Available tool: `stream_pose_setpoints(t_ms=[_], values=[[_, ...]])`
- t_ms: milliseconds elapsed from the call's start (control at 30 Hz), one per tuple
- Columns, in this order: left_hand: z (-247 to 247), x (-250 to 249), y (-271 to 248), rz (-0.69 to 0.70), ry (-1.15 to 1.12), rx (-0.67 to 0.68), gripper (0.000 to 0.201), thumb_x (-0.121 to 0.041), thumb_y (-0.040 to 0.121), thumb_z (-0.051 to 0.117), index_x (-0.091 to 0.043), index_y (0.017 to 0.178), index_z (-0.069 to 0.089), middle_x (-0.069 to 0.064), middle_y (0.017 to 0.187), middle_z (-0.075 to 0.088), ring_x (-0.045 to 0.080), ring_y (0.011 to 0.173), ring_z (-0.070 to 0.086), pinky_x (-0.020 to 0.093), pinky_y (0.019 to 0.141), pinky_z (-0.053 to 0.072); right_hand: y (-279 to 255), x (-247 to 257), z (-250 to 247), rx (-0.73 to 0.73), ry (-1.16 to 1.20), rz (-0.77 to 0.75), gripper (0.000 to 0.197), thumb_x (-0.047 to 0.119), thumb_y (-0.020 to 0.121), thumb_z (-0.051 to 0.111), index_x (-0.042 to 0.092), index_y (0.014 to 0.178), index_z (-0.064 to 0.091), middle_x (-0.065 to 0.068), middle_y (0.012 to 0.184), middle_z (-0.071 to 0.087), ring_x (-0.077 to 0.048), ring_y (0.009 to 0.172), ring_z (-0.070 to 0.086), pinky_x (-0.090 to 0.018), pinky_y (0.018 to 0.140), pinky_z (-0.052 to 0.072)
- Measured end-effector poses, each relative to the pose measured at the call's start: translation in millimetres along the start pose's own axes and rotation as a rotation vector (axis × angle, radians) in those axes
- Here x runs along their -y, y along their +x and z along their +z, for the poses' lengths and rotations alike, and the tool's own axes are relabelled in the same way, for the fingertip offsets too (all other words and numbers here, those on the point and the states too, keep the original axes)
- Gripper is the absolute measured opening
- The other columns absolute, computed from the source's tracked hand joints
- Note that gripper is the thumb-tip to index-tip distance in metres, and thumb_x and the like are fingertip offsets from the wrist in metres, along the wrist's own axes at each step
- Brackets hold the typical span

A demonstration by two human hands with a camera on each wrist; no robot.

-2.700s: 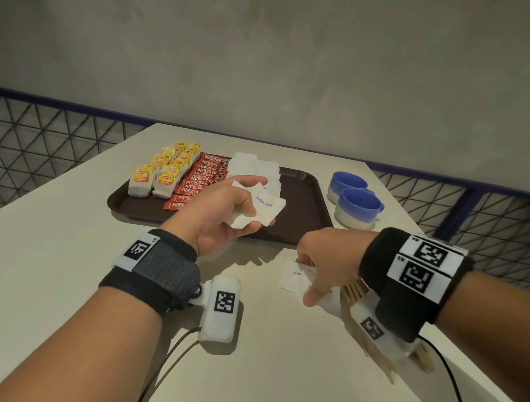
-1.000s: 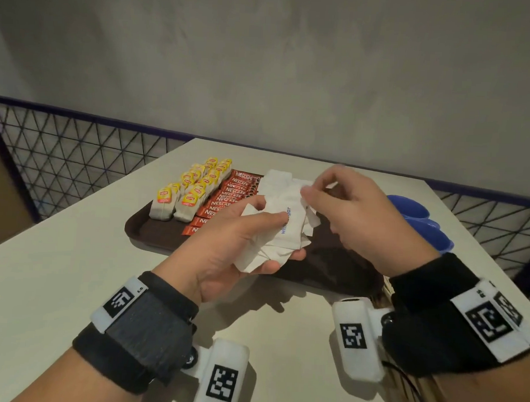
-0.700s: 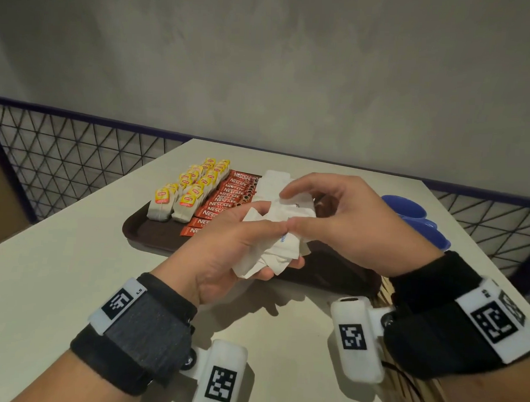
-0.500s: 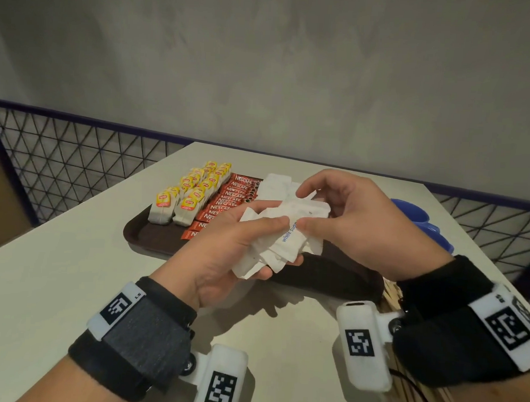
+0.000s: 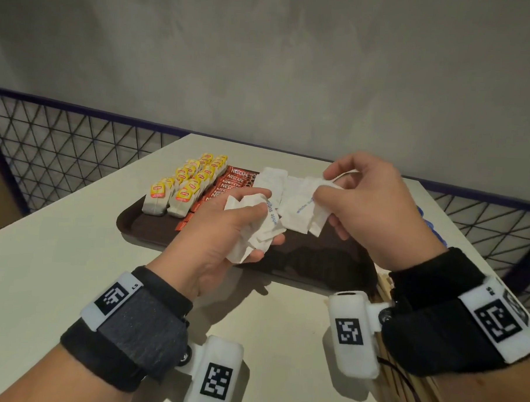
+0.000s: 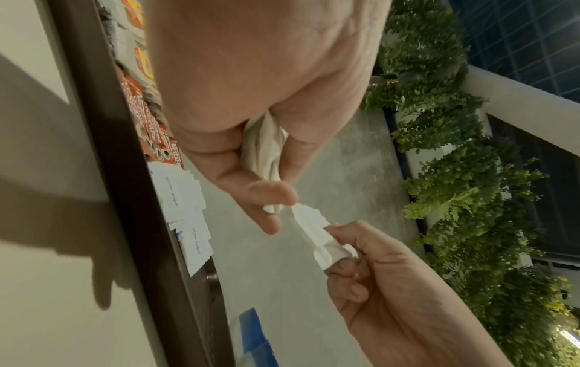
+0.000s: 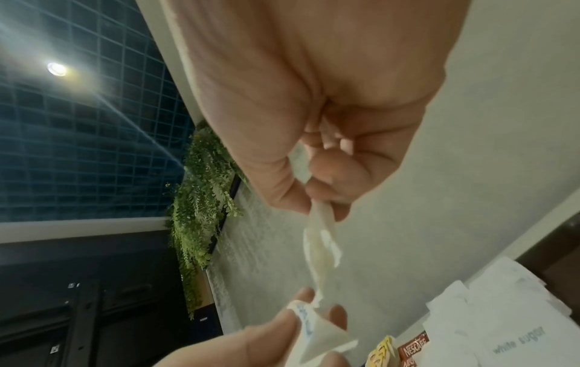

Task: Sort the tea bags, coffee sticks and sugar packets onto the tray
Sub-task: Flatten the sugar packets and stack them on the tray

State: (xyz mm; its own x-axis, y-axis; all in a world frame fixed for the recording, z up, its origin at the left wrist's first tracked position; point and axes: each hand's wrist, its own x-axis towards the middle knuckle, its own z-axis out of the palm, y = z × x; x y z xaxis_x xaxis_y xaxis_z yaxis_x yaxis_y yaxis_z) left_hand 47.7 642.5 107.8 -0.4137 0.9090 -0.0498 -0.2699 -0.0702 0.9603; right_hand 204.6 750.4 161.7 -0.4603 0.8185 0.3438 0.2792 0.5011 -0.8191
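Both hands are raised above the near half of the brown tray (image 5: 129, 225). The left hand (image 5: 223, 229) grips a crumpled bundle of white sugar packets (image 5: 256, 227) between thumb and curled fingers. The right hand (image 5: 370, 202) pinches a second, smaller group of packets (image 5: 303, 208) between thumb and forefinger, held just beside the left bundle.

The head view shows the tray layout. Tea bags (image 5: 185, 188) with yellow tags stand in two rows at the tray's left. Red coffee sticks (image 5: 228, 184) lie beside them. A stack of white sugar packets (image 5: 272, 178) lies next to the sticks, partly hidden behind the hands.

The left wrist view shows what the head view hides: the edges of the right hand's packets (image 6: 313, 231), fanned and clamped at the fingertips, and the left bundle (image 6: 263, 151) disappearing into the palm. It also shows printed packets (image 6: 185, 211) flat on the tray, reading "white sugar". The right wrist view shows the pinched packets (image 7: 320, 243) hanging edge-on, their lower end close to the left bundle (image 7: 317, 335); contact cannot be confirmed.

The tray rests on a pale table (image 5: 57, 267). Blue cups (image 5: 430, 220) show at the right, mostly hidden by the right hand. Wooden sticks (image 5: 401, 389) lie under the right wrist. A grey wall (image 5: 263, 64) stands behind, with a mesh railing (image 5: 62, 143) along both sides. The wrist views add hanging green foliage (image 6: 455, 173) and a gridded ceiling with a lamp (image 7: 56, 69).
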Motion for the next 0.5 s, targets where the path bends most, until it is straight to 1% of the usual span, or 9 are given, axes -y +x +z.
stream_pose_setpoints(t_ms=[67, 100, 133, 167, 200, 267, 333, 433, 500], values=[[0.6, -2.2, -1.8, 0.019, 0.014, 0.033, 0.024, -0.014, 0.103, 0.06, -0.025, 0.122, 0.069, 0.009, 0.11, 0.079, 0.034, 0.094, 0.078, 0.027, 0.049, 0.052, -1.7, 1.1, 3.4, -0.056, -0.074, -0.049, 0.021, 0.014, 0.082, 0.076, 0.023, 0.095, 0.063, -0.004, 0.081, 0.067, -0.022, 0.062, 0.065, -0.036, 0.052, 0.055], [2.7, -2.1, -3.1, 0.023, 0.021, 0.055, 0.024, -0.013, 0.104, 0.059, -0.024, 0.122, 0.069, 0.01, 0.109, 0.079, 0.034, 0.093, 0.078, 0.026, 0.049, 0.052, -5.4, 3.1, 7.3, -0.05, -0.131, -0.085, 0.022, 0.015, 0.082, 0.076, 0.026, 0.096, 0.063, 0.0, 0.084, 0.066, -0.018, 0.067, 0.066, -0.034, 0.054, 0.057], [4.9, -1.0, -3.6, 0.022, 0.021, 0.072, 0.024, -0.012, 0.104, 0.058, -0.022, 0.123, 0.069, 0.01, 0.106, 0.079, 0.033, 0.091, 0.078, 0.026, 0.049, 0.052, -10.4, 5.8, 12.1, -0.027, -0.18, -0.13, 0.023, 0.016, 0.082, 0.076, 0.027, 0.098, 0.063, 0.004, 0.085, 0.064, -0.013, 0.07, 0.066, -0.028, 0.055, 0.058], [7.2, 0.1, -4.4, 0.018, 0.013, 0.087, 0.024, -0.012, 0.104, 0.058, -0.02, 0.123, 0.069, 0.01, 0.102, 0.079, 0.03, 0.085, 0.078, 0.026, 0.048, 0.052, -16.0, 9.1, 17.1, 0.008, -0.218, -0.177, 0.023, 0.017, 0.083, 0.075, 0.028, 0.099, 0.063, 0.007, 0.085, 0.063, -0.011, 0.071, 0.064, -0.022, 0.054, 0.056], [8.5, 1.3, -4.3, 0.009, 0.004, 0.099, 0.024, -0.012, 0.103, 0.058, -0.018, 0.123, 0.069, 0.009, 0.098, 0.078, 0.027, 0.079, 0.077, 0.026, 0.049, 0.052, -20.7, 12.0, 21.8, 0.043, -0.245, -0.224, 0.022, 0.019, 0.083, 0.075, 0.028, 0.1, 0.064, 0.008, 0.083, 0.063, -0.01, 0.072, 0.063, -0.021, 0.055, 0.056], [8.7, 2.0, -3.1, -0.006, 0.001, 0.107, 0.025, -0.012, 0.102, 0.059, -0.014, 0.125, 0.068, 0.007, 0.092, 0.075, 0.02, 0.071, 0.074, 0.027, 0.05, 0.052, -26.3, 17.0, 26.6, 0.098, -0.268, -0.286, 0.02, 0.022, 0.083, 0.075, 0.029, 0.1, 0.066, 0.01, 0.079, 0.065, -0.008, 0.073, 0.061, -0.026, 0.063, 0.056], [7.0, 0.8, -1.6, -0.019, -0.012, 0.092, 0.025, -0.013, 0.102, 0.058, -0.011, 0.124, 0.069, 0.006, 0.092, 0.075, 0.018, 0.072, 0.073, 0.028, 0.053, 0.054, -25.7, 19.1, 24.7, 0.149, -0.268, -0.292, 0.021, 0.022, 0.081, 0.076, 0.029, 0.101, 0.07, 0.012, 0.08, 0.066, -0.007, 0.074, 0.061, -0.027, 0.068, 0.054], [4.7, -3.0, -1.8, -0.038, -0.087, 0.097, 0.023, -0.014, 0.101, 0.056, -0.012, 0.117, 0.073, 0.009, 0.103, 0.077, 0.018, 0.079, 0.073, 0.03, 0.057, 0.056, -24.4, 20.6, 18.0, 0.276, -0.261, -0.247, 0.025, 0.022, 0.081, 0.076, 0.029, 0.105, 0.076, 0.013, 0.088, 0.07, -0.006, 0.077, 0.063, -0.023, 0.07, 0.053], [4.4, -4.1, -2.9, -0.061, -0.14, 0.098, 0.026, -0.024, 0.102, 0.055, -0.016, 0.114, 0.076, 0.009, 0.108, 0.078, 0.019, 0.083, 0.075, 0.031, 0.059, 0.059, -22.5, 18.9, 14.8, 0.354, -0.244, -0.199, 0.03, 0.017, 0.085, 0.07, 0.03, 0.111, 0.077, 0.015, 0.095, 0.072, -0.007, 0.08, 0.066, -0.025, 0.075, 0.057]])
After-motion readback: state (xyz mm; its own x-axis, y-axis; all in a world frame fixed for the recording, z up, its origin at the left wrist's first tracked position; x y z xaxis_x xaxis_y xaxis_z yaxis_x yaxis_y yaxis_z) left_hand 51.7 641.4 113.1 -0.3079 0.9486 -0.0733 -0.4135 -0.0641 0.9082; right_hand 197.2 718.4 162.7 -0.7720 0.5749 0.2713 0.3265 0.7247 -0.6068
